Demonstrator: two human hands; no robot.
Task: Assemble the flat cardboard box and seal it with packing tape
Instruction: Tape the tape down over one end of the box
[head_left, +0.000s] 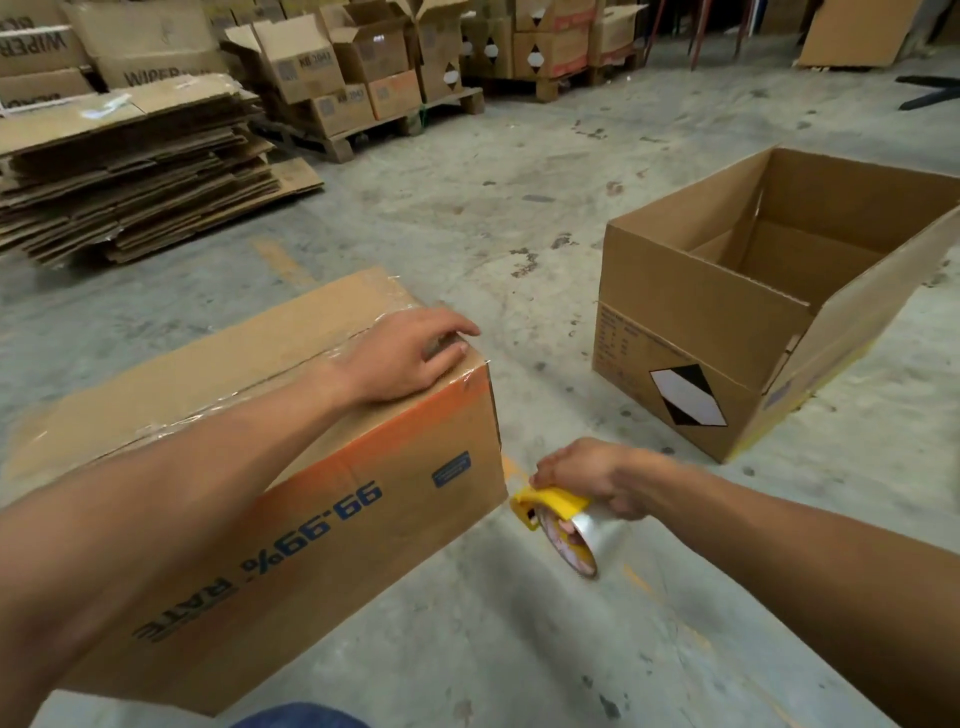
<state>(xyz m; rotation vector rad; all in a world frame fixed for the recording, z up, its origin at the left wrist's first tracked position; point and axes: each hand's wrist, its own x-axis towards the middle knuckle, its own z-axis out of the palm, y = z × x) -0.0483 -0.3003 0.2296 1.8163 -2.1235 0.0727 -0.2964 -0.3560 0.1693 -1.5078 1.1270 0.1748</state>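
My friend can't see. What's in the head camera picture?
A person's left hand presses flat on a taped cardboard box on a concrete floor, while the right hand holds a yellow tape dispenser beside it. An open empty box sits to the right, flattened cardboard stacked behind.

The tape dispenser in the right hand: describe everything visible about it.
The tape dispenser is a small yellow plastic holder carrying a roll of clear, glossy packing tape. The right hand grips it from above, off the floor, just beyond the near right corner of the closed box. It is slightly blurred; whether tape runs to the box cannot be told.
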